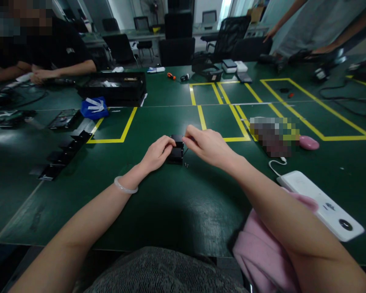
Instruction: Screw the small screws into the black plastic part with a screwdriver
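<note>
A small black box-shaped part (pixel 177 154) lies on the green tabletop in front of me. My left hand (pixel 158 152) grips its left side, with the fingertips on its upper face. At its right far corner, my right hand (pixel 205 143) is closed in a pinch. What those fingers hold is hidden; a thin dark rod shows just below them, beside the part. A few tiny screws (pixel 186 165) rest on the table near the part's lower right corner.
Black angled pieces (pixel 65 152) stand in a row at left, near a blue pouch (pixel 94 108) and a black bin (pixel 114 87). On my right are a white power bank (pixel 320 205), pink cloth (pixel 262 248) and a pink oval object (pixel 309 143). Other people are across the table.
</note>
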Motion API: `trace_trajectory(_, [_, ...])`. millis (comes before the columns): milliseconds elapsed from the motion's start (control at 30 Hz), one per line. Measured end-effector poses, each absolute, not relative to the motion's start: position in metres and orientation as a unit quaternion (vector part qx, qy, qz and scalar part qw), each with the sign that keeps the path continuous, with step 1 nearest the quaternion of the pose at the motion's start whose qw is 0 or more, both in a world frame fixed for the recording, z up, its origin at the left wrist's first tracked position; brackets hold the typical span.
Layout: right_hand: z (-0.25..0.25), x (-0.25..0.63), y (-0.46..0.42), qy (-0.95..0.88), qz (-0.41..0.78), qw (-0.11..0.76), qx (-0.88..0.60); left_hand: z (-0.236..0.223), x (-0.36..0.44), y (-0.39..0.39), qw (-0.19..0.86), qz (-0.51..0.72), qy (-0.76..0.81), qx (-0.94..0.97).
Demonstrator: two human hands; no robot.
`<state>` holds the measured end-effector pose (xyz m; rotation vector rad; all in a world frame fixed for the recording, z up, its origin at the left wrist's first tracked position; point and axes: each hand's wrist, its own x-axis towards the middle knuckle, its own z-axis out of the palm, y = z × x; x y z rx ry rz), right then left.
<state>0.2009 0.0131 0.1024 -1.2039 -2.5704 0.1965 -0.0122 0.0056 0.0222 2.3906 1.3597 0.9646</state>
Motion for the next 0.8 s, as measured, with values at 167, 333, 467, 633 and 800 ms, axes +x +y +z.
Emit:
trace_trajectory(167, [0.1032,0.2006,0.0136,-0.895,0.070,0.143,-0.416,0.0195,-0.0158,0.0076,0.075,0.415,0.515,0.746])
trace_trajectory(333, [0.0994,0.1998,0.0150,-0.893,0.060,0.139,-0.424,0.0175,-0.0162,0.0080,0.081,0.422,0.518,0.739])
trace_trajectory(467, [0.0960,0.2001,0.0147,-0.894,0.072,0.169,-0.409,0.0149,-0.0137,0.0062,0.096,0.396,0.491,0.770])
trace_trajectory(633, [0.0965,0.2005,0.0149,-0.897,0.076,0.172,-0.400,0.0138,-0.0110,0.0036,0.085,0.349,0.470,0.806])
trace_trajectory(800, [0.0965,0.1988,0.0141,-0.892,0.063,0.159,-0.418,0.0136,-0.0105,0.0037,0.085,0.343,0.477,0.805])
